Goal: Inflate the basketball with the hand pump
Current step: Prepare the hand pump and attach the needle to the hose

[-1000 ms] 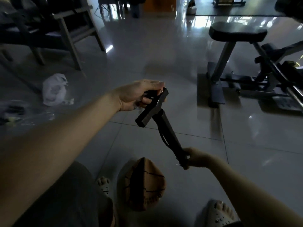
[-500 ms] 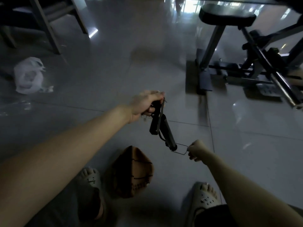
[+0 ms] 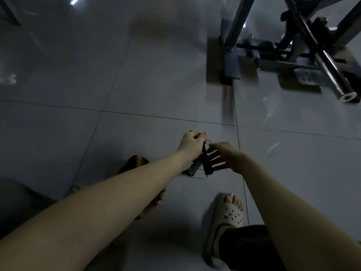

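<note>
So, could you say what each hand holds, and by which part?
The left hand grips the black hand pump by its upper handle end; whether the right hand holds anything cannot be told.

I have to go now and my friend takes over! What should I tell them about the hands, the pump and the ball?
Left hand: grips the top of the hand pump, which is held above the floor.
Right hand: close beside the pump, fingers stretched out; whether it pinches anything is unclear.
Basketball: on the floor, mostly hidden under the left forearm, with no visible link to the pump.
Done: pump is in hand.
Left: connect the pump to the ball, then pump it up.
</note>
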A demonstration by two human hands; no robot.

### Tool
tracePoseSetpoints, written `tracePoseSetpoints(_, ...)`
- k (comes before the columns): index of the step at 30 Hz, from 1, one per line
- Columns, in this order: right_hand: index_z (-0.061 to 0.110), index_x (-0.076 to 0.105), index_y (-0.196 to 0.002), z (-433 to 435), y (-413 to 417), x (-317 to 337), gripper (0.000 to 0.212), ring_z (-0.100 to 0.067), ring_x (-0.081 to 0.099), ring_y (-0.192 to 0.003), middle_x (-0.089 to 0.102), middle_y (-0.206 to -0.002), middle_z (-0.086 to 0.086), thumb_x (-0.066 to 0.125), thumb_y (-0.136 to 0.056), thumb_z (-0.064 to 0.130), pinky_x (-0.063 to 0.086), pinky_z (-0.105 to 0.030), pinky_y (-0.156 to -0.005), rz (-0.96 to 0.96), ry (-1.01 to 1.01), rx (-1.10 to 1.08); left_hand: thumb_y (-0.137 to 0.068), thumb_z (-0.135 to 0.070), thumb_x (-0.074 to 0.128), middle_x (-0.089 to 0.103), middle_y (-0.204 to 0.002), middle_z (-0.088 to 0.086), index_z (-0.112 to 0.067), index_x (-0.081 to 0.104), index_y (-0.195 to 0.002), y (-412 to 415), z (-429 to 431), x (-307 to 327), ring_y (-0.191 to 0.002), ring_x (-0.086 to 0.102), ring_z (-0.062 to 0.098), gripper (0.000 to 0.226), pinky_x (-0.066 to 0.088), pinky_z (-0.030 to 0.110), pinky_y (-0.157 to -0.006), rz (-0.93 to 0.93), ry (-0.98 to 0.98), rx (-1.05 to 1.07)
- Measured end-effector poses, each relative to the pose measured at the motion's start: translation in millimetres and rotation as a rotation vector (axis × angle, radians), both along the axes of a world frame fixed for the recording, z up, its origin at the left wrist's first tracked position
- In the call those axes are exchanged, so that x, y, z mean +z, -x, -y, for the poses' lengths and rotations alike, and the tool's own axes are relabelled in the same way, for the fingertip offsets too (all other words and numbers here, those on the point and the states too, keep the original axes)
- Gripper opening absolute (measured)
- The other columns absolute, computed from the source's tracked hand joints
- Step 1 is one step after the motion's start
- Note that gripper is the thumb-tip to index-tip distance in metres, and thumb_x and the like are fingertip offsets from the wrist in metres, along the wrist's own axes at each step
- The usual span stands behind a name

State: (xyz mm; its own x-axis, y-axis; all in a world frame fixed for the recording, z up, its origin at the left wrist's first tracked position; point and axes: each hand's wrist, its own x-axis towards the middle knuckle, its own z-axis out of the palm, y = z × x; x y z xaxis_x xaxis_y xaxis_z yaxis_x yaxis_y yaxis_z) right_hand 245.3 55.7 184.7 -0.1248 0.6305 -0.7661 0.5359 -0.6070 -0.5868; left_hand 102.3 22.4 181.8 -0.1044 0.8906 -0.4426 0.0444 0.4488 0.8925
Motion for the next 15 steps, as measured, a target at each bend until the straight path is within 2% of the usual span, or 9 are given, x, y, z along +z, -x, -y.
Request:
tracePoseSetpoints(2, 0.007, 0.058, -0.119, 3, 5, 5, 0.032, -0.034, 0.071, -0.095, 0.068, -0.109, -0.02, 0.055, -0.1, 0.033, 0.06, -0.051, -0.083, -0.077, 0.052, 0.088, -0.105, -0.034, 0.05, 0.053, -0.075, 0.004, -0.013, 0.058, -0.086, 4, -2, -2, -0.068, 0.05, 0.02, 0.029, 0.041, 0.03, -0.062, 0.04, 0.051, 0.095)
tracePoseSetpoints(4, 0.014, 0.05, -0.126, 8, 13, 6, 0.038, -0.033, 0.071, -0.097, 0.065, -0.113, -0.017, 0.066, -0.093, 0.024, 0.061, -0.046, -0.078, -0.1, 0.033, 0.201, -0.105, -0.035, 0.05, 0.055, -0.08, 0.005, -0.014, 0.058, -0.089, 11, -8, 0, -0.069, 0.053, 0.018, 0.027, 0.043, 0.029, -0.06, 0.094, 0.112, 0.196)
tracePoseSetpoints(6, 0.016, 0.048, -0.125, 14, 27, -1, 0.04, -0.026, 0.071, -0.086, 0.066, -0.107, -0.013, 0.068, -0.091, 0.016, 0.061, -0.041, -0.073, 0.036, -0.143, 0.321, -0.103, -0.035, 0.053, 0.059, -0.086, 0.007, -0.015, 0.059, -0.088, 19, -16, 3, -0.07, 0.057, 0.017, 0.026, 0.046, 0.029, -0.058, 0.218, 0.187, 0.251)
tracePoseSetpoints(8, 0.013, 0.056, -0.114, 12, 38, -11, 0.021, -0.023, 0.068, -0.079, 0.068, -0.097, -0.009, 0.062, -0.095, 0.019, 0.061, -0.043, -0.075, 0.21, -0.392, 0.368, -0.102, -0.033, 0.056, 0.062, -0.094, 0.011, -0.013, 0.058, -0.087, 29, -20, 4, -0.076, 0.063, 0.021, 0.026, 0.048, 0.028, -0.056, 0.299, 0.229, 0.215)
tracePoseSetpoints(10, 0.014, 0.063, -0.106, 1, 41, -15, 0.013, -0.024, 0.066, -0.083, 0.068, -0.092, -0.006, 0.058, -0.096, 0.022, 0.058, -0.044, -0.08, 0.297, -0.492, 0.431, -0.103, -0.032, 0.056, 0.061, -0.099, 0.013, -0.01, 0.056, -0.089, 46, -23, 3, -0.083, 0.067, 0.026, 0.026, 0.053, 0.028, -0.056, 0.286, 0.247, 0.111)
tracePoseSetpoints(12, 0.014, 0.066, -0.104, -17, 41, -10, 0.012, -0.027, 0.066, -0.086, 0.068, -0.092, -0.008, 0.06, -0.095, 0.019, 0.057, -0.042, -0.079, 0.321, -0.459, 0.509, -0.103, -0.031, 0.055, 0.057, -0.097, 0.011, -0.009, 0.056, -0.093, 68, -24, 2, -0.083, 0.069, 0.024, 0.024, 0.054, 0.028, -0.058, 0.246, 0.262, 0.048)
tracePoseSetpoints(13, 0.012, 0.066, -0.105, -27, 43, -9, 0.013, -0.027, 0.065, -0.083, 0.067, -0.091, -0.01, 0.061, -0.094, 0.018, 0.056, -0.04, -0.075, 0.322, -0.425, 0.546, -0.103, -0.031, 0.056, 0.057, -0.093, 0.008, -0.01, 0.057, -0.093, 78, -24, 1, -0.078, 0.069, 0.02, 0.023, 0.053, 0.027, -0.057, 0.211, 0.276, 0.025)
tracePoseSetpoints(15, 0.004, 0.066, -0.107, -44, 55, -4, 0.018, -0.024, 0.058, -0.065, 0.064, -0.084, -0.013, 0.061, -0.094, 0.016, 0.05, -0.034, -0.057, 0.334, -0.313, 0.659, -0.102, -0.031, 0.057, 0.057, -0.085, 0.004, -0.012, 0.059, -0.089, 96, -25, -9, -0.069, 0.066, 0.014, 0.023, 0.047, 0.025, -0.056, 0.146, 0.312, -0.037)
